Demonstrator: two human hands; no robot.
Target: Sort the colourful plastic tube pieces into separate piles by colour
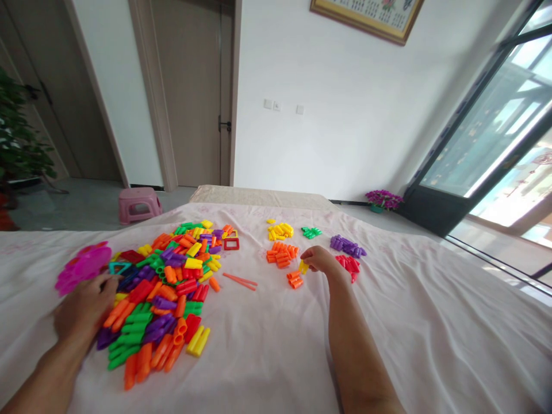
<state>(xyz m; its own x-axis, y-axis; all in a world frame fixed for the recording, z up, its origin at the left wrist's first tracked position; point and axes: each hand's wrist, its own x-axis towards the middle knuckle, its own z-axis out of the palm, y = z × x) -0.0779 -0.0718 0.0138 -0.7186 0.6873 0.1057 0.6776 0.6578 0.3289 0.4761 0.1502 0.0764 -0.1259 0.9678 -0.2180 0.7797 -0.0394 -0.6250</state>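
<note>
My right hand pinches a yellow plastic piece just above a few orange pieces. Around it lie small groups: orange pieces, yellow pieces, green pieces, purple pieces and red pieces. My left hand rests at the left edge of a large mixed pile, its fingers bent near dark blue pieces; what they hold, if anything, is hidden. A magenta object lies just beyond that hand.
A pale cloth covers the surface. Two thin orange sticks and a red square frame lie right of the pile. Beyond are a pink stool, a door and potted magenta flowers.
</note>
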